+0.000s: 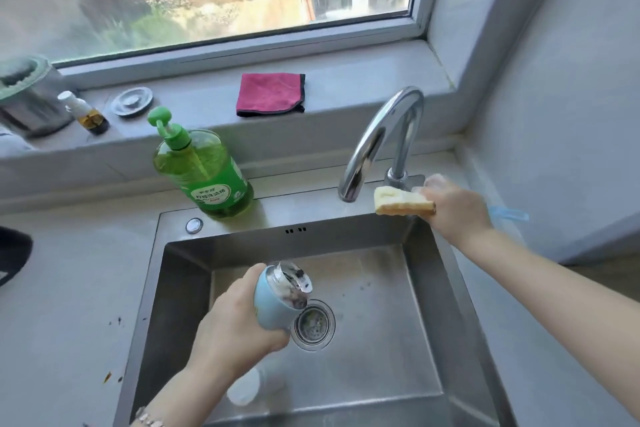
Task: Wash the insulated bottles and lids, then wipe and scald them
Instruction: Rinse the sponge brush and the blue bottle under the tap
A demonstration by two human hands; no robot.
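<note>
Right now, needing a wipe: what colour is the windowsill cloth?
Cloth: magenta, dark-edged; head view shows it.

Faucet spout arching over back right corner of sink, blocking straight reach there. Right hand gripping sponge, crowding faucet base. Detergent bottle standing on back rim, leaving open gap toward faucet. Left hand holding blue bottle tilted over drain, filling basin middle. Basin's right half lying open (blurred whitish item sitting near front wall). Left counter offering wide flat room.
</note>
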